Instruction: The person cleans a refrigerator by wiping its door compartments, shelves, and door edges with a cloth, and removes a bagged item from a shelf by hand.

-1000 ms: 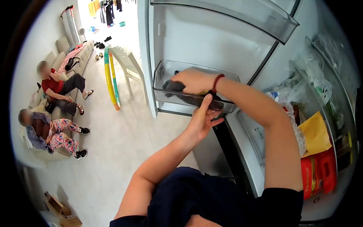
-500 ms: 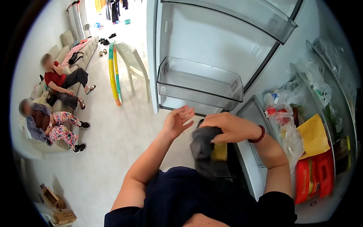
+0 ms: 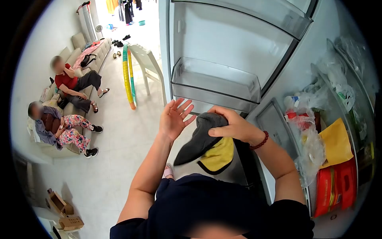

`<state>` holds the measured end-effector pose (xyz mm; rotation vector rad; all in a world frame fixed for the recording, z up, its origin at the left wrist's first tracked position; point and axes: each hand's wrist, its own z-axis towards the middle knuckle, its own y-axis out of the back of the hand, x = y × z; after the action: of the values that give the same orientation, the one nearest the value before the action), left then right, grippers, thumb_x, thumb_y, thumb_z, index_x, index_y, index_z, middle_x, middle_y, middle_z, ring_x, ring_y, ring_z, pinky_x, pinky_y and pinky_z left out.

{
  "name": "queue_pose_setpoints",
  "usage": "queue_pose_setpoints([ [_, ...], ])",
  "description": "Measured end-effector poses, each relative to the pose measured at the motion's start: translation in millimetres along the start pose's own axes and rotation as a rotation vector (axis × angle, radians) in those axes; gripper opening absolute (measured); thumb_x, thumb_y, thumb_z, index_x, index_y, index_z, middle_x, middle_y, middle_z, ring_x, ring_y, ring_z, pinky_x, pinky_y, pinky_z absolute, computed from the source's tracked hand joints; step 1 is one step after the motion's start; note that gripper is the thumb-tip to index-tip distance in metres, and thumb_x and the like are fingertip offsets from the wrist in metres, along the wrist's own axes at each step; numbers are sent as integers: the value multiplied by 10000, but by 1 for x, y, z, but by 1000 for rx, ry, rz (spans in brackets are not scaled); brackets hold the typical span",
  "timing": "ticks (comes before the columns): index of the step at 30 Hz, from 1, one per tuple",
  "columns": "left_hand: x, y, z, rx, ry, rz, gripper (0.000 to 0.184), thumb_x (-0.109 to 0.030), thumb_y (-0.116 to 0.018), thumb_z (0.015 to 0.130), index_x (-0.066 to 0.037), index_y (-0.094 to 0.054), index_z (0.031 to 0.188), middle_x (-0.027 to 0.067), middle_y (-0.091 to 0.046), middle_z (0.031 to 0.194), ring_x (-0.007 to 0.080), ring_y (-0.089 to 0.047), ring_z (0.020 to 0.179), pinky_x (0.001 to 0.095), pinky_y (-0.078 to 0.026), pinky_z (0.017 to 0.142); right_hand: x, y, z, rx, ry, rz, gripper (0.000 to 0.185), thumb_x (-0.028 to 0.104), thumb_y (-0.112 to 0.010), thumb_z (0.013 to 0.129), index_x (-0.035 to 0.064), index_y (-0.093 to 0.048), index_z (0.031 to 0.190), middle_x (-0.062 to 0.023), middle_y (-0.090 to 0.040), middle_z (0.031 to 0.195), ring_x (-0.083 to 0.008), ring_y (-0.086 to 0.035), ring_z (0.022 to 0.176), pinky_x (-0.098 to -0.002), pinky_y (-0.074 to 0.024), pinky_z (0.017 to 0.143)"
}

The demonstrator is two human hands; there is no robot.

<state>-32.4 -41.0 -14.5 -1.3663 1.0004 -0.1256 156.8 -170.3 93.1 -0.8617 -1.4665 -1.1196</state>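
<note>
A grey and yellow cleaning cloth (image 3: 203, 135) hangs in folds from my right hand (image 3: 232, 126), whose thumb presses on its grey side. The yellow side shows at the lower right of the cloth. My left hand (image 3: 174, 119) is raised just left of the cloth, palm up with fingers spread, holding nothing. Both hands are in front of the open fridge door (image 3: 223, 40), below its clear door bin (image 3: 215, 85).
At right, the fridge shelves hold plastic bags (image 3: 312, 155), a yellow packet (image 3: 336, 143) and a red package (image 3: 334, 187). Two people sit on a sofa (image 3: 73, 153) at left. A white chair (image 3: 149, 67), a striped hoop (image 3: 127, 79) and cardboard boxes (image 3: 71, 221) stand on the floor.
The cloth has swung left and spread out, showing more of its yellow side. My left hand has moved left and up, its palm turned upward. The view has shifted slightly.
</note>
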Motion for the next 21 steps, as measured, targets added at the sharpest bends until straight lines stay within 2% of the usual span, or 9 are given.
queue_pose_setpoints([
  [5,-13,-6,3,9,-42,-65,389,-445,-568,951,-107,-550,1143,133,-592,1185,316,-537,1210,584,-461,983,58,10,-16,-56,67,133,488,159,-727,802,10,-541,1228,-31,-624,1068,-108,-589,992,-266,-469,896],
  [7,-17,-3,7,50,-69,-97,392,-449,-566,951,-99,-559,1127,134,-602,1151,320,-539,1207,589,-460,984,76,23,-23,-187,190,230,481,153,-718,807,12,-540,1230,-32,-629,1069,-124,-600,997,-274,-474,910],
  [10,-25,-4,14,47,-74,-122,396,-444,-552,961,-80,-570,1116,152,-607,1138,332,-550,1179,592,-463,982,107,37,-16,-397,358,131,409,133,-695,831,12,-556,1196,-29,-631,1069,-125,-603,986,-277,-485,885],
  [12,-29,-10,15,72,-69,-124,404,-441,-539,970,-69,-564,1124,166,-600,1164,340,-556,1157,601,-461,985,110,51,7,-552,484,-105,345,105,-683,819,65,-597,1150,-32,-643,1050,-156,-630,954,-286,-500,853],
  [15,-25,-15,18,78,-45,-122,417,-443,-495,993,-64,-544,1160,169,-585,1224,355,-558,1154,615,-451,997,102,57,39,-959,794,-1078,412,83,-704,738,128,-620,1139,-53,-635,1024,-230,-634,957,-330,-515,844],
  [16,-21,-13,22,77,-19,-146,457,-473,-479,989,-72,-571,1189,189,-614,1231,392,-531,1224,634,-407,1026,96,59,52,-958,871,-1277,483,73,-713,662,166,-631,1129,-74,-605,1024,-297,-602,978,-384,-518,828],
  [17,-19,-15,21,90,10,-162,468,-484,-473,989,-75,-569,1195,188,-613,1234,396,-527,1230,633,-403,1029,88,60,65,-809,864,-1340,490,76,-715,659,154,-626,1135,-67,-603,1036,-296,-590,995,-402,-508,835],
  [19,-15,-20,18,121,67,-192,489,-507,-459,989,-82,-565,1207,188,-612,1240,403,-518,1241,632,-397,1034,74,54,90,-373,568,-1167,470,162,-701,752,129,-591,1208,-111,-606,1060,-332,-580,1032,-413,-479,887],
  [21,-12,-19,21,120,88,-200,552,-558,-419,987,-85,-547,1240,173,-606,1258,426,-499,1258,639,-381,1043,42,65,117,6,245,-882,571,348,-622,904,124,-484,1411,-193,-552,1334,-315,-540,1226,-374,-424,1012],
])
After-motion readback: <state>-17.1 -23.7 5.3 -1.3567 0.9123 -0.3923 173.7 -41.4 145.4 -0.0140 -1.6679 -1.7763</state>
